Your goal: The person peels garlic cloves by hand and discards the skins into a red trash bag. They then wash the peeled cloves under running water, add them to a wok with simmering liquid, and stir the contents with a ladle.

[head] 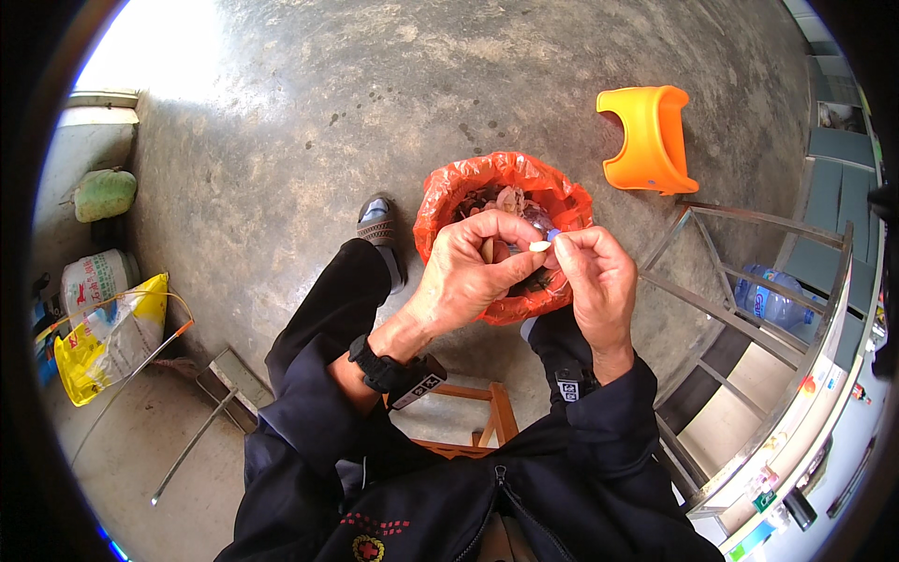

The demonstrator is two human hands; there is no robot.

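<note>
A small pale piece, which looks like a garlic clove (539,246), is pinched between the thumb and forefinger of my left hand (474,263). Behind those fingers, a brownish piece lies partly hidden in the same hand. My right hand (597,277) is close against the clove's right side, thumb and forefinger together; whether it grips anything is unclear. Both hands are over a bin lined with a red plastic bag (449,186). Inside the bin lie papery scraps and a clear plastic bottle with a blue cap (553,234).
An orange plastic stool (650,140) lies on its side at the upper right. A metal-framed table (751,319) stands at the right, a large water bottle (769,298) beyond its bars. Sacks (116,334) and a green gourd-like object (105,195) are at the left.
</note>
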